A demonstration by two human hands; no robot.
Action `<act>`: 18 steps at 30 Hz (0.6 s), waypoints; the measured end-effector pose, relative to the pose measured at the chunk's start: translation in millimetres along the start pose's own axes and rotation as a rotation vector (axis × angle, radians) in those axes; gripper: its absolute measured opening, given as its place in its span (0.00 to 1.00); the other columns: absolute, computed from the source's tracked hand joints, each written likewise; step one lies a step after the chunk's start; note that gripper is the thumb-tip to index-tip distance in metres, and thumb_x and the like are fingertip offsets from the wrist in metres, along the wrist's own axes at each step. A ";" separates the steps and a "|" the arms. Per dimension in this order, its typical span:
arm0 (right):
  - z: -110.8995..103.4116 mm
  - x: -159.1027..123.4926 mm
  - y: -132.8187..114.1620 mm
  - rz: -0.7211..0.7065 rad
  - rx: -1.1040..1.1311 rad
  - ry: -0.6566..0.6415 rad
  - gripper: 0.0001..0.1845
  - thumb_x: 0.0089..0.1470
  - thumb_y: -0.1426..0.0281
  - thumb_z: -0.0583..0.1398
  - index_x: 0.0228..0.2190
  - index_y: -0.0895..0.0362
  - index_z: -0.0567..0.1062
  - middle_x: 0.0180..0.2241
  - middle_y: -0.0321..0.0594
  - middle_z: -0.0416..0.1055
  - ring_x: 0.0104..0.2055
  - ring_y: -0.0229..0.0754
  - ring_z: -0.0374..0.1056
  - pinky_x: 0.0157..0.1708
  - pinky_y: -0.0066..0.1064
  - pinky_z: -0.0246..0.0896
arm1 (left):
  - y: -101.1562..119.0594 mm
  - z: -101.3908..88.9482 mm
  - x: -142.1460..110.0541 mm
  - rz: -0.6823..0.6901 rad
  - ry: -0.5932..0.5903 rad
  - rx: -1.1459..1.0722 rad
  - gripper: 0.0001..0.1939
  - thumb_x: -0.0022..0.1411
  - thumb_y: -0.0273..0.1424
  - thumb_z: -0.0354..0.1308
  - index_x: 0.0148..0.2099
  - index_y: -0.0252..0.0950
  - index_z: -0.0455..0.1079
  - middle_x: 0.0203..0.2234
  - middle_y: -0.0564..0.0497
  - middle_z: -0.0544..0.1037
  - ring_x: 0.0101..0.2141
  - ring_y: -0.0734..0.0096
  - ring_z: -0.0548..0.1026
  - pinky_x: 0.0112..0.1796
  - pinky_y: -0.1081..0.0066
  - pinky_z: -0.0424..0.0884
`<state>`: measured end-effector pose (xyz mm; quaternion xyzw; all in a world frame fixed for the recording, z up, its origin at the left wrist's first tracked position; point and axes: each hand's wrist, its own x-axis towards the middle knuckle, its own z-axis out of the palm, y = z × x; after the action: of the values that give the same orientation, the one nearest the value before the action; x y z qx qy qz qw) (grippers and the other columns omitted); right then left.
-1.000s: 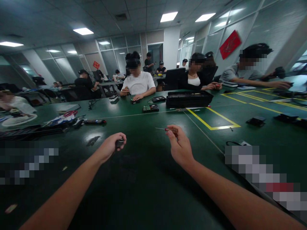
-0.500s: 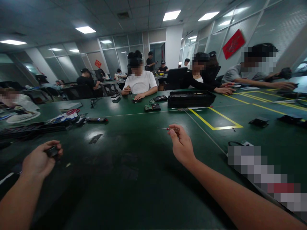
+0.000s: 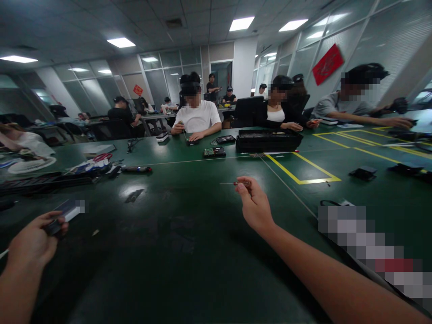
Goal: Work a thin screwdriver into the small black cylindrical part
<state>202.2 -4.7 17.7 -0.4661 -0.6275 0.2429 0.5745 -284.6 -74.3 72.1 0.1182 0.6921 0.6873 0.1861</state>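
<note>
My right hand (image 3: 254, 204) is raised over the middle of the green table (image 3: 189, 252), its fingers pinched on a small red-handled screwdriver (image 3: 236, 183) whose thin shaft points left. Far to the left, my left hand (image 3: 32, 243) is closed around a flat dark object (image 3: 60, 215) with a lighter end. What that object is I cannot make out. Both forearms reach in from the bottom edge.
A black tray (image 3: 268, 139) stands beyond a yellow taped rectangle (image 3: 303, 168). A circuit board (image 3: 213, 152), tools and cables (image 3: 97, 165) lie farther back and left. Small black parts (image 3: 363, 172) sit at right. Several people sit working along the far side.
My left hand has swung from the table's middle far out to the left, carrying the dark object with it. My right hand and the screwdriver have stayed nearly still.
</note>
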 end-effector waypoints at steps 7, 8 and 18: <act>-0.1 -0.2 0.8 -0.004 0.015 -0.017 0.15 0.65 0.58 0.54 0.48 0.52 0.71 0.40 0.42 0.75 0.43 0.46 0.72 0.44 0.41 0.65 | 6.2 -0.7 -7.1 -0.067 -0.062 0.060 0.15 0.38 0.14 0.47 0.27 0.35 0.67 0.18 0.53 0.67 0.20 0.75 0.65 0.19 0.82 0.65; -0.1 -0.2 0.3 -0.002 0.013 -0.016 0.15 0.65 0.58 0.54 0.48 0.53 0.71 0.40 0.42 0.75 0.43 0.46 0.72 0.44 0.41 0.65 | 6.6 -0.2 -8.0 -0.070 -0.058 0.052 0.15 0.39 0.13 0.48 0.27 0.34 0.67 0.19 0.53 0.67 0.20 0.75 0.65 0.19 0.83 0.64; 0.3 0.2 2.6 0.006 0.022 -0.016 0.15 0.65 0.58 0.54 0.47 0.52 0.72 0.40 0.42 0.75 0.43 0.47 0.72 0.44 0.41 0.66 | -0.4 -12.1 10.2 0.056 -0.049 0.088 0.12 0.40 0.16 0.48 0.27 0.35 0.65 0.19 0.53 0.66 0.20 0.75 0.66 0.19 0.80 0.66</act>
<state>202.7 -3.3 15.5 -0.4598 -0.6280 0.2551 0.5737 -298.8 -81.0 70.6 0.1624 0.7132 0.6581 0.1786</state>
